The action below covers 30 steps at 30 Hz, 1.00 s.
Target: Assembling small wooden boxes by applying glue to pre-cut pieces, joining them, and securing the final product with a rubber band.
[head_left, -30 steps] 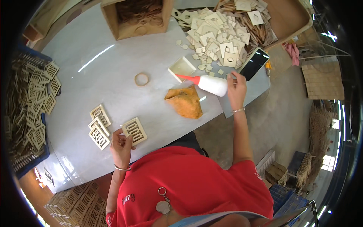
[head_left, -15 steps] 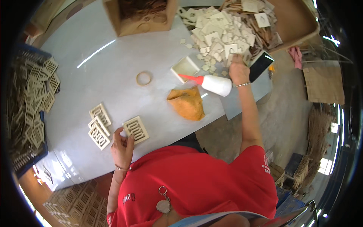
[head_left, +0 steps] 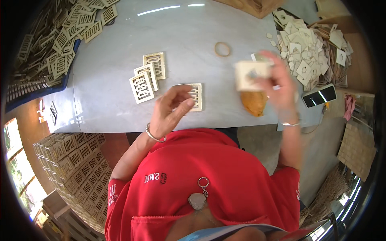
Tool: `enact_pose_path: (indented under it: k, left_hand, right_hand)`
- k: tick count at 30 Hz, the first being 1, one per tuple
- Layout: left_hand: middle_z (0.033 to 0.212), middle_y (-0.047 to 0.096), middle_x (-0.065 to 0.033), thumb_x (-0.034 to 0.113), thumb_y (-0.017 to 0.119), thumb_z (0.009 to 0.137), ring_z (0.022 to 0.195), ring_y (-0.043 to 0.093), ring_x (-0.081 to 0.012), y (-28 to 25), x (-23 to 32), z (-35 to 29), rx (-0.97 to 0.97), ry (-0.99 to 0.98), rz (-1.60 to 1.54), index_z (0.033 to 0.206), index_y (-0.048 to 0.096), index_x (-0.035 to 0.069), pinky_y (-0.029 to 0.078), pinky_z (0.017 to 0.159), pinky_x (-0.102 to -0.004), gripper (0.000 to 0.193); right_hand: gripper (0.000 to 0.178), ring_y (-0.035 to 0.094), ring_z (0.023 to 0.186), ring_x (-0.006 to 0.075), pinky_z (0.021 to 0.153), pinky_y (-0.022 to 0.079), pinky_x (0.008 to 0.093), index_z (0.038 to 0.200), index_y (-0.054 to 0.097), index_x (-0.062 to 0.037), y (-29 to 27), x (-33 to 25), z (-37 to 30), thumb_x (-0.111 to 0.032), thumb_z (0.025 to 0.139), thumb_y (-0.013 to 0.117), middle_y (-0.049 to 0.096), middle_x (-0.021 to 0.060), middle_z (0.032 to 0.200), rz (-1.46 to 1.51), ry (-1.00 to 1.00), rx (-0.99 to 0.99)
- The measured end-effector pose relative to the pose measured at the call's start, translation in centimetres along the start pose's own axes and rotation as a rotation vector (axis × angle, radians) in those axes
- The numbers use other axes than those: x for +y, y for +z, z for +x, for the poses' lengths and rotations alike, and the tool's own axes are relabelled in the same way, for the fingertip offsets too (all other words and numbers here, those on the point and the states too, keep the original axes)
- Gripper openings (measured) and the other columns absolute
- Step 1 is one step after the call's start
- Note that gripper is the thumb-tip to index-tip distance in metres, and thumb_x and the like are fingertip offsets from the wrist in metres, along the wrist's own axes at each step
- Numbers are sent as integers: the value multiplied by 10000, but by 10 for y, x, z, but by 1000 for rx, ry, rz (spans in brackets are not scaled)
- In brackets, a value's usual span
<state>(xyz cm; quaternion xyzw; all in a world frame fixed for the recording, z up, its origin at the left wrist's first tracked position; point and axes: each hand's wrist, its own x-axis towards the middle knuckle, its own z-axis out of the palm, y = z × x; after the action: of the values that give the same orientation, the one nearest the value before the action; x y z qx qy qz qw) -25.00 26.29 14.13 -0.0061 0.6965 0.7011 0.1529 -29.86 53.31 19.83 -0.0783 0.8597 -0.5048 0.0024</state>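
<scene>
My right hand [head_left: 282, 86], smeared by motion, grips a square pale wooden plate [head_left: 245, 77] with a dark cut-out in its middle. The plate hangs over an orange cloth-like bundle [head_left: 254, 105], hiding part of it. My left hand [head_left: 171, 109] is at a pale panel with slotted cut-outs [head_left: 196, 98], thumb and fingers apart. Its fingers cover the panel's left part; whether they touch it I cannot tell. Left of that hand, a few similar panels [head_left: 141, 87] lie overlapping on the grey table [head_left: 108, 80].
A blue crate [head_left: 69, 78] heaped with slotted panels stands at the left. A tan ring [head_left: 222, 49] lies at mid-table. A pile of pale plates [head_left: 299, 50] and a phone [head_left: 319, 95] are at the right. Stacked panels [head_left: 76, 168] stand below the table's left edge.
My right hand has left the pile of plates and come leftward with a square plate in it. My left hand's fingers have spread at the slotted panel. The whole view has shifted.
</scene>
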Motion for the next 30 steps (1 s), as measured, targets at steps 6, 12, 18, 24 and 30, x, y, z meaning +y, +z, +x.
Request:
enact_pose_path:
  k: [6,12,18,24,30]
  left_hand:
    - [747,621,-67,184,557,930,621,586,-85,0,10,4,-143,-212,-295,915,573,6,439,500,-214,179]
    - [677,605,-61,177,552,922,533,552,-81,-13,-1,1,-83,-415,-479,836,582,23,406,431,-215,178]
    - [793,625,-69,118,623,861,655,576,-149,-17,-23,-14,46,74,344,970,624,-9,459,553,-279,168]
    - [1016,606,-99,43,690,715,848,564,-258,-19,-47,-21,26,627,888,976,643,-3,495,713,-353,269]
    - [1041,605,-92,48,692,706,872,560,-247,-20,-51,-20,-10,649,957,976,642,-5,500,735,-347,280]
  right_hand:
    - [443,472,576,114,530,408,242,1215,567,-88,66,-14,-13,-15,786,652,515,37,733,41,-232,-271]
    - [391,556,706,178,541,450,294,1161,606,-87,72,-4,-22,14,783,622,556,90,960,-266,-476,-323]
    - [154,557,627,197,518,428,303,944,637,-43,96,24,-7,-24,792,641,579,78,789,-218,-429,-80]
    - [37,538,554,198,493,415,298,845,602,-23,113,33,5,-42,823,625,572,65,705,-174,-280,-96]
    - [49,538,548,197,489,416,297,853,601,-22,119,42,12,-39,816,629,581,68,711,-115,-242,-128]
